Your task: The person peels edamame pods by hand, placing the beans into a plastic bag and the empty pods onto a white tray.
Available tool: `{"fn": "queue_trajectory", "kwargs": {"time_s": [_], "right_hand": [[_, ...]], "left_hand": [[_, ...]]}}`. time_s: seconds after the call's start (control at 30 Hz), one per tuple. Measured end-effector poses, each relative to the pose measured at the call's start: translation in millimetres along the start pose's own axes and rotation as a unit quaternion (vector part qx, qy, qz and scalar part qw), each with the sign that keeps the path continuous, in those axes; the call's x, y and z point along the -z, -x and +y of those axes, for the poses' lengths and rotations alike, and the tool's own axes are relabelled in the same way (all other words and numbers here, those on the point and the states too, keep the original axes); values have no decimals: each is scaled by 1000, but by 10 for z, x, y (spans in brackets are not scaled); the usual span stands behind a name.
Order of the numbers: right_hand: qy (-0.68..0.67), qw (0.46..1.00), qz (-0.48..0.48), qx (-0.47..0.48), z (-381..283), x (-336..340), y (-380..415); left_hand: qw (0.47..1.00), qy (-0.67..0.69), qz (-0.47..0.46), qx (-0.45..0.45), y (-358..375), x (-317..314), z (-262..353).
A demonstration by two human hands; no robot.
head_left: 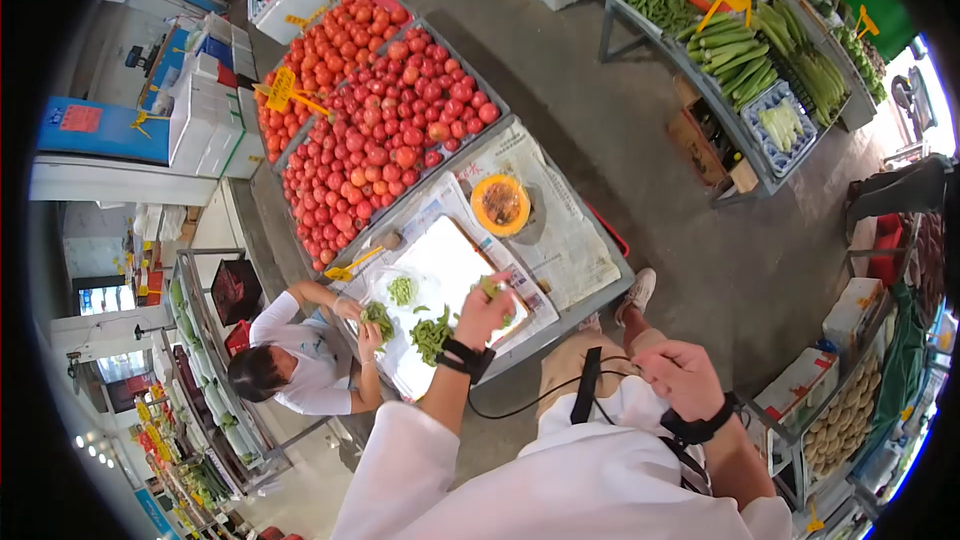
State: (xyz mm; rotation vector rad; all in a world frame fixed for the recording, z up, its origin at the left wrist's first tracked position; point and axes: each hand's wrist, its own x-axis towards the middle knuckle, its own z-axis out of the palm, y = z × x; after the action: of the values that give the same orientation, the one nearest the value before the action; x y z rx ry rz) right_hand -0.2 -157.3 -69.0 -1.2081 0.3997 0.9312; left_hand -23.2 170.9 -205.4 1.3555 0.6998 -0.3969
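Right hand (683, 377): nearest the camera, held close to the body over the white clothing, fingers curled; whether the grip pinches anything cannot be told.
Left hand (486, 312): stretched over the tabletop (575, 240), grip pressed together on a green vegetable (490, 287).
Green pile (430, 335): on the white sheet (450, 260), just beside the left wrist.
Co-worker (300, 365): seated, hands on greens (378, 318).
Orange bowl (500, 204): on newspaper, beyond the sheet.
Tomatoes (385, 125): heaped behind.

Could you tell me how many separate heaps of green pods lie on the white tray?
3: a small heap mid-tray, one under the co-worker's hands, one beside the left hand. Hands may hide more.
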Motion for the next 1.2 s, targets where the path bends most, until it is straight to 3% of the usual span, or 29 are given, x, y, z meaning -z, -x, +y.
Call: {"fn": "queue_trajectory", "kwargs": {"time_s": [0.1,0.17,0.27,0.37,0.4,0.5,0.63,0.67,0.8,1.0,1.1,1.2], "right_hand": [[75,995,-25,65,-154,-167,53],[102,985,-9,137,-313,-306,175],[123,964,12,237,-334,-297,304],[185,935,65,296,-329,-215,399],[208,924,89,310,-338,-187,441],[-78,967,50,236,-401,-60,579],[-225,950,-31,215,-345,217,705],[-221,950,-31,216,-335,219,727],[-217,947,3,237,-337,154,743],[-186,947,57,257,-222,225,715],[-201,943,62,258,-185,223,694],[-202,943,70,256,-175,225,681]], "left_hand": [[976,-71,-182,-93,629,-705,760],[947,-141,-268,-109,981,-1061,1143],[906,-285,-275,-148,1163,-1421,1221],[833,-419,-233,-275,1183,-1677,1159],[830,-423,-232,-280,1227,-1764,1206],[858,-336,-315,-230,1287,-1900,1317],[909,-156,-383,-57,1266,-1911,1407],[919,-109,-376,-56,1310,-1943,1403],[900,-110,-384,-175,1323,-2167,1342],[915,-58,-361,-173,1298,-2198,1289],[904,-134,-338,-226,1280,-2198,1261],[911,-121,-296,-262,1346,-2230,1260]]}}
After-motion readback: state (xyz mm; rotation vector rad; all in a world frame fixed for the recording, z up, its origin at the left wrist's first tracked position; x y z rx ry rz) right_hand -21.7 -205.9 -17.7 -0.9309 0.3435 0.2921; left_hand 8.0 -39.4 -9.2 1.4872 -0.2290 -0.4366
